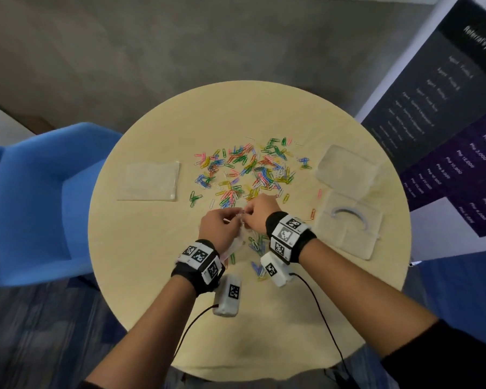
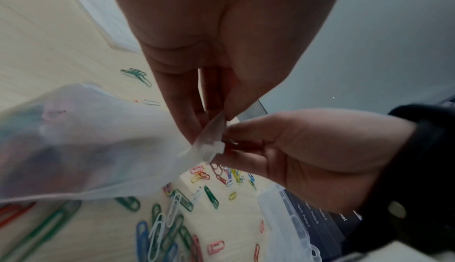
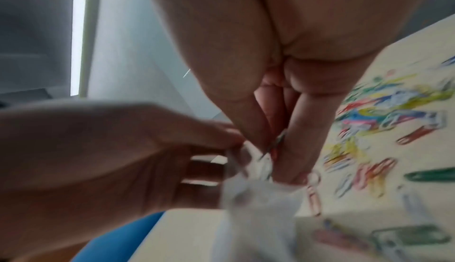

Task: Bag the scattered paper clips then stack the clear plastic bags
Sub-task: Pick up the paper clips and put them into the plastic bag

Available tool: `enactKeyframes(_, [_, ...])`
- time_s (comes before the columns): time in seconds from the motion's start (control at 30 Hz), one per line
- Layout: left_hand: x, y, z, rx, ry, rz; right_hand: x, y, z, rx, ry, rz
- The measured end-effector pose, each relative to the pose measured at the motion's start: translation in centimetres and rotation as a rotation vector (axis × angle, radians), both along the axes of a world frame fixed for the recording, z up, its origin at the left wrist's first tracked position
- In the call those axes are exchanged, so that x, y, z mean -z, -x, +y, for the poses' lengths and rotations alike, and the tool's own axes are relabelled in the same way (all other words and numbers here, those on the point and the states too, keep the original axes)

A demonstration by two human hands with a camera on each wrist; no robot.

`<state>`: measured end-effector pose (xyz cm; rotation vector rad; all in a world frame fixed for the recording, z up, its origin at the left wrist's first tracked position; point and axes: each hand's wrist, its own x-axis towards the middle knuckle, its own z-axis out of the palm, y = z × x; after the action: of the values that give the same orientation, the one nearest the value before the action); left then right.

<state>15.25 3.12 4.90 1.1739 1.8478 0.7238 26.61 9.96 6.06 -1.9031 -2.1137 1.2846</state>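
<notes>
Colourful paper clips lie scattered over the middle of the round beige table. Just in front of them my two hands meet above the table. My left hand pinches the top edge of a clear plastic bag, which hangs below it with several clips inside. My right hand pinches the same edge at the bag's zip strip, fingertip to fingertip with the left. In the right wrist view the bag is blurred under both hands. Whether the bag's mouth is sealed I cannot tell.
A flat pile of clear bags lies at the table's left. A clear plastic box and its lid sit at the right. More clips lie under my wrists. A blue chair stands left of the table.
</notes>
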Motion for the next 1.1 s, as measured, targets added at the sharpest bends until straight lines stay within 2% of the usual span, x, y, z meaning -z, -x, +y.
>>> enactKeyframes(0.07, [0.1, 0.1, 0.2, -0.014, -0.009, 0.027, -0.1, 0.6, -0.2, -0.039, 0.043, -0.012])
enactKeyframes(0.2, [0.4, 1.0, 0.4, -0.033, -0.018, -0.031, 0.0, 0.5, 0.1, 0.009, 0.112, 0.094])
enactKeyframes(0.27, [0.8, 1.3, 0.3, -0.024, -0.014, -0.061, -0.1, 0.7, -0.1, -0.045, 0.039, 0.020])
enactKeyframes(0.33, [1.0, 1.7, 0.3, -0.024, -0.018, -0.081, -0.6, 1.4, -0.5, -0.182, -0.063, -0.118])
enactKeyframes(0.4, [1.4, 2.2, 0.3, -0.050, -0.015, -0.108, -0.5, 1.5, -0.3, -0.225, -0.080, -0.107])
enactKeyframes(0.5, [1.7, 3.1, 0.4, -0.121, -0.019, -0.170, -0.9, 0.0, 2.2, -0.080, -0.048, 0.154])
enactKeyframes(0.57, [2.0, 3.7, 0.5, -0.140, -0.024, -0.179, -0.8, -1.8, 5.5, 0.055, -0.189, 0.195])
enactKeyframes(0.67, [2.2, 4.3, 0.5, -0.133, -0.027, -0.169, 1.9, -4.6, 11.7, 0.055, -0.410, -0.093])
enactKeyframes(0.77, [1.8, 4.8, 0.8, -0.109, -0.036, -0.147, 4.3, -6.3, 15.4, -0.028, -0.352, -0.315])
enactKeyframes(0.9, [1.5, 5.0, 1.0, -0.092, -0.038, -0.139, 6.1, -5.7, 15.4, -0.188, -0.278, -0.491])
enactKeyframes(0.97, [1.5, 4.8, 0.9, -0.103, -0.032, -0.158, 6.5, -5.1, 14.5, -0.250, -0.329, -0.567])
enactKeyframes(1.1, [1.8, 4.4, 0.9, -0.104, -0.034, -0.167, 6.2, -4.5, 13.2, -0.280, -0.433, -0.586])
